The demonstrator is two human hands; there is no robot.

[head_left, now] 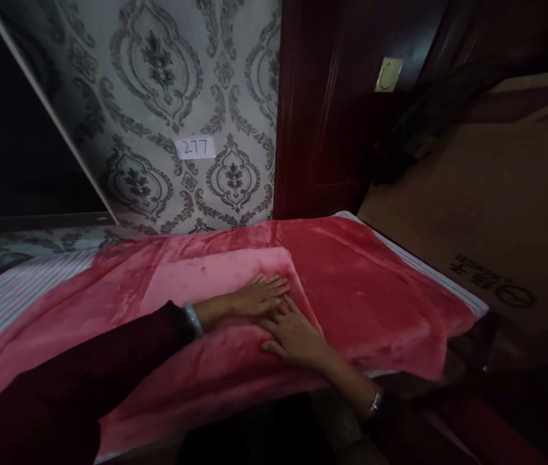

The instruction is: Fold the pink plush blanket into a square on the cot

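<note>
A plush red-and-pink blanket (361,284) lies spread out in front of me. On its middle is a paler pink folded section (206,274) with a straight edge on the right. My left hand (258,296) rests flat on this section, fingers stretched toward the right. Close beside it, my right hand (297,336) lies palm down across the fold's edge, its fingers spread and its fingertips touching or nearly touching the left hand. Neither hand grips anything.
Under the blanket, a striped cloth (31,278) shows at both ends. Patterned wallpaper (157,84) with a label (196,148) reading 277 stands behind. A dark screen (17,129) is at left, a dark red door (322,116) at back, a large cardboard box (496,194) at right.
</note>
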